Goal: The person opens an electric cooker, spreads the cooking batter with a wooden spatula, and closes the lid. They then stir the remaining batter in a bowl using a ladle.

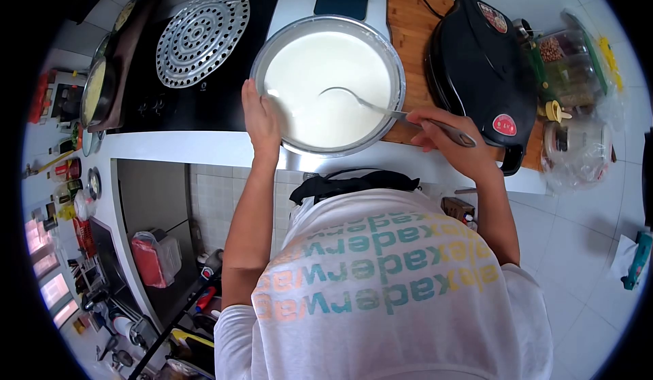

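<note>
A large metal bowl [397,60] stands on the white counter, holding a white liquid [326,60]. My left hand [261,120] rests with its fingers extended against the bowl's left outer wall. At the right of the bowl, my right hand [452,139] has its fingers wrapped round the handle of a metal ladle [374,106]. The ladle slants over the bowl's right rim, and its head is sunk in the white liquid near the middle.
Left of the bowl, a perforated metal steamer plate [203,39] lies on a black cooktop [146,105]. A black electric griddle [479,67] sits on a wooden board [407,33] to the right. Jars and bags [578,142] stand beyond it. Frying pans [101,93] are at the far left.
</note>
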Motion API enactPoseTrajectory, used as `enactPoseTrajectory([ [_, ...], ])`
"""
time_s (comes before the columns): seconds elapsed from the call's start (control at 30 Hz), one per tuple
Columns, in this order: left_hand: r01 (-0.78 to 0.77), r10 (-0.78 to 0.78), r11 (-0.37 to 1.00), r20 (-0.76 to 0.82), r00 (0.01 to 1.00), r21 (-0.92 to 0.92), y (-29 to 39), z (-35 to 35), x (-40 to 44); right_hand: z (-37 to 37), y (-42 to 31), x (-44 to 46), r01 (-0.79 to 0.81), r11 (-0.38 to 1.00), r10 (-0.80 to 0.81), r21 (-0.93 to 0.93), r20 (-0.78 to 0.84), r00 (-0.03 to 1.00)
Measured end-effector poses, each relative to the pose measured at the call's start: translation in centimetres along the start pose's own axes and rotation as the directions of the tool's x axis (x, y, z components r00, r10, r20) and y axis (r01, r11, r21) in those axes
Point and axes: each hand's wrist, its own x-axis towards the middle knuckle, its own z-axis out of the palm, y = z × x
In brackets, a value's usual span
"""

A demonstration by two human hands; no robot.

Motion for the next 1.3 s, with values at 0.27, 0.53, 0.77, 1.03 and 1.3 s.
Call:
enactPoseTrajectory([
  [0.27, -0.018, 0.018, 1.000, -0.002, 1.000, 0.019, 0.2, 0.0, 0.0, 0.2, -0.6, 0.5, 0.038, 0.973, -0.081, -0.227, -0.183, 0.980],
  [0.53, -0.012, 0.012, 1.000, -0.016, 1.000, 0.018, 0.4, -0.1, -0.1, 2.4, 0.9, 4.3, 0.015, 0.996, -0.032, -0.092, -0.183, 0.983],
  [0.77, -0.047, 0.047, 0.999, -0.038, 0.998, -0.012, 0.0, 0.0, -0.3, 3.5, 1.1, 4.3, 0.085, 0.996, -0.085, 0.000, -0.039, 0.996],
  [1.03, -0.067, 0.066, 0.998, -0.040, 0.997, -0.016, -0.2, 0.0, -0.3, 0.9, 0.4, 0.4, 0.041, 0.999, -0.039, -0.036, 0.062, 0.997],
  [1.3, -0.037, 0.036, 0.999, -0.031, 0.999, -0.020, 0.2, -0.1, -0.2, -1.5, -1.5, -1.0, -0.020, 0.974, 0.000, -0.227, -0.086, 0.996],
])
